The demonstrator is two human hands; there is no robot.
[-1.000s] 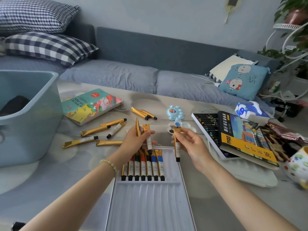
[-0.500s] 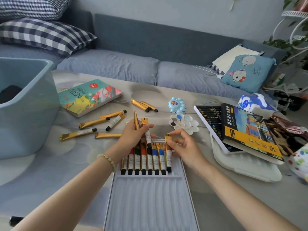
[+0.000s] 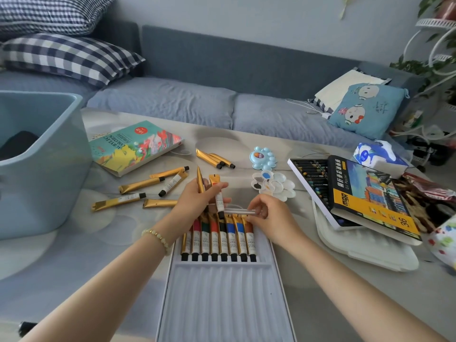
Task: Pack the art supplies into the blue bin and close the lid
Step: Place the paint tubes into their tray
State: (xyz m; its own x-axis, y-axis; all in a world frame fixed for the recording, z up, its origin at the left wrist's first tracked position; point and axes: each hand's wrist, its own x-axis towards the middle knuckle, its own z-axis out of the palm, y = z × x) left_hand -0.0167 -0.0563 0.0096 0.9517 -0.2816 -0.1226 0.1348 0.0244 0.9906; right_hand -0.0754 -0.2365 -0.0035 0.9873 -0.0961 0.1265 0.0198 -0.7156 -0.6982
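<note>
L hand (image 3: 197, 201): you gripped 2 paint tubes (image 3: 219, 201), long axes roughly along tray (image 3: 222, 304) slots | R hand (image 3: 269, 218): pinched tail of end tube (image 3: 249, 239) in row | next slot prob. just R of it, nearer your R | blue bin (image 3: 49, 181) far L, open-topped

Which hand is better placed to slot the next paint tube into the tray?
Probably the right hand: it's at the end of the tube row, beside free grooves in the tray; the left hand holds two spare tubes.
</note>
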